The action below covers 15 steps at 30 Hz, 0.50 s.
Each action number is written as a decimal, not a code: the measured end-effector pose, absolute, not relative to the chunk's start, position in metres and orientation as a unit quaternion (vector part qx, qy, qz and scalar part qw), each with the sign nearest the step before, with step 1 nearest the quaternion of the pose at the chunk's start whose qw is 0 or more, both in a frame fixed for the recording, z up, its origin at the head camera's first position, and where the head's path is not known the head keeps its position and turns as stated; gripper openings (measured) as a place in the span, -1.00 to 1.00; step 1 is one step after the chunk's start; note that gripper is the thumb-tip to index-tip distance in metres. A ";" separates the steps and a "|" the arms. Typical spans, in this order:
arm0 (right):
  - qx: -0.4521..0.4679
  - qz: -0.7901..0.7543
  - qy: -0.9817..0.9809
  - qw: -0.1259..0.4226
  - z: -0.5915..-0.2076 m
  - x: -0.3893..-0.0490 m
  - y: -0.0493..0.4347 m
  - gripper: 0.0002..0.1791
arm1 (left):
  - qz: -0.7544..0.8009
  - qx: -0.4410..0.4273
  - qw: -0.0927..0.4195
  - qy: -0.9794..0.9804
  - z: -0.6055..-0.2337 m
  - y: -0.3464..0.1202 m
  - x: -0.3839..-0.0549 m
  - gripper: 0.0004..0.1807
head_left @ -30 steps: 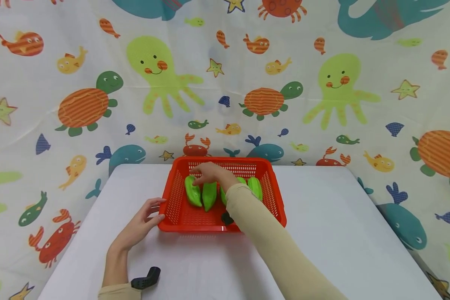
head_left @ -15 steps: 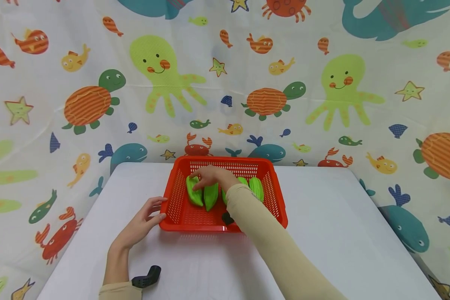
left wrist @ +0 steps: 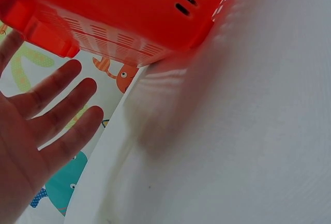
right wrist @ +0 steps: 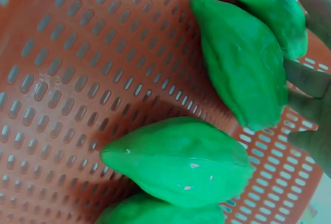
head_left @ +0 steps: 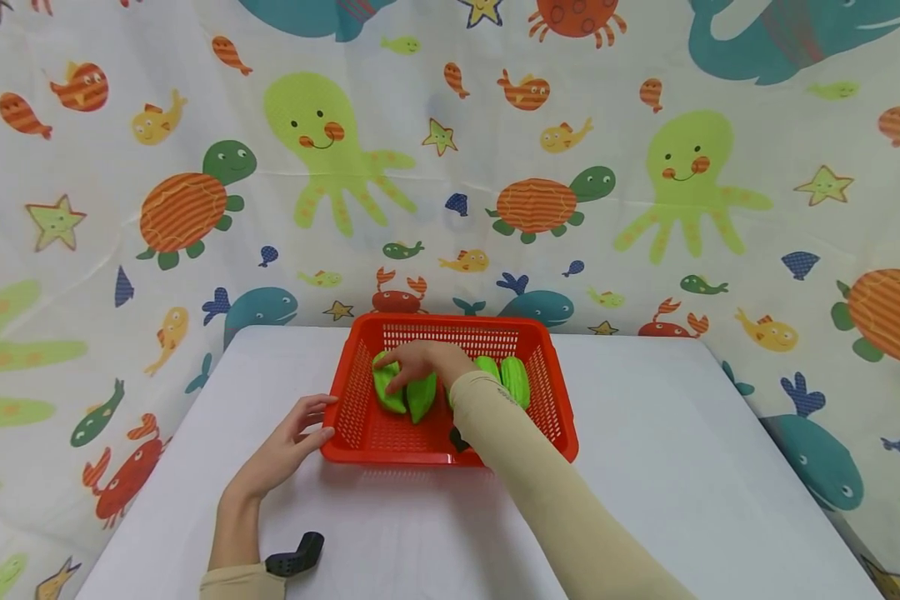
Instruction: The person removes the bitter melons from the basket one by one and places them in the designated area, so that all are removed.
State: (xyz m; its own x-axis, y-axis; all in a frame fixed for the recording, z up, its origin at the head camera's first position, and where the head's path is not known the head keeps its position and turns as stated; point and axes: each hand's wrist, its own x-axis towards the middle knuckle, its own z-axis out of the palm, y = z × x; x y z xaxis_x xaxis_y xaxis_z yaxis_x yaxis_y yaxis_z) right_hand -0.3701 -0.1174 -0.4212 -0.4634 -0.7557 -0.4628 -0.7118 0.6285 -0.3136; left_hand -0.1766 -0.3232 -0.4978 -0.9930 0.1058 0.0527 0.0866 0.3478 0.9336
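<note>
Basket (head_left: 397, 457) with green pods (right wrist: 240, 61); left hand (head_left: 292, 433) touching outside, right hand (head_left: 423, 362) inside.

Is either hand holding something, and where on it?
The left hand touches the red basket at its left rim, with no clear grip. The right hand is at the leftmost green fruit's far end; I can't tell whether it's holding it.

And there, beneath your right hand (head_left: 414, 363), two glossy, tapered green pieces (head_left: 422, 400) lay close together, narrow ends toward you; more green ones (head_left: 516, 383) showed to its right, all inside the slotted red basket (head_left: 401, 457) your left hand (head_left: 281, 450) touched.
</note>
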 end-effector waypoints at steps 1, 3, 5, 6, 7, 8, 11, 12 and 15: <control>-0.424 -0.042 0.857 0.289 -0.421 -0.369 -0.117 -0.35 | 0.568 0.058 0.009 0.821 -0.498 -0.323 -0.177 -0.42; -0.418 -0.049 0.861 0.285 -0.421 -0.368 -0.117 -0.37 | 0.568 0.057 0.008 0.821 -0.498 -0.323 -0.177 -0.42; -0.417 -0.057 0.863 0.279 -0.421 -0.368 -0.117 -0.38 | 0.568 0.056 0.007 0.821 -0.498 -0.322 -0.176 -0.41; -0.416 -0.062 0.864 0.277 -0.421 -0.368 -0.117 -0.39 | 0.568 0.055 0.007 0.821 -0.498 -0.322 -0.176 -0.41; -0.416 -0.068 0.864 0.275 -0.422 -0.368 -0.117 -0.39 | 0.568 0.055 0.008 0.821 -0.498 -0.322 -0.176 -0.41; -0.417 -0.073 0.864 0.272 -0.422 -0.369 -0.117 -0.39 | 0.568 0.055 0.008 0.821 -0.498 -0.322 -0.176 -0.41; -0.416 -0.093 0.865 0.264 -0.423 -0.371 -0.117 -0.39 | 0.569 0.054 0.009 0.821 -0.499 -0.322 -0.176 -0.41; -0.415 -0.099 0.866 0.261 -0.424 -0.372 -0.116 -0.40 | 0.568 0.054 0.009 0.821 -0.499 -0.322 -0.176 -0.41; -0.411 -0.109 0.870 0.249 -0.424 -0.375 -0.115 -0.42 | 0.570 0.054 0.009 0.820 -0.499 -0.323 -0.177 -0.41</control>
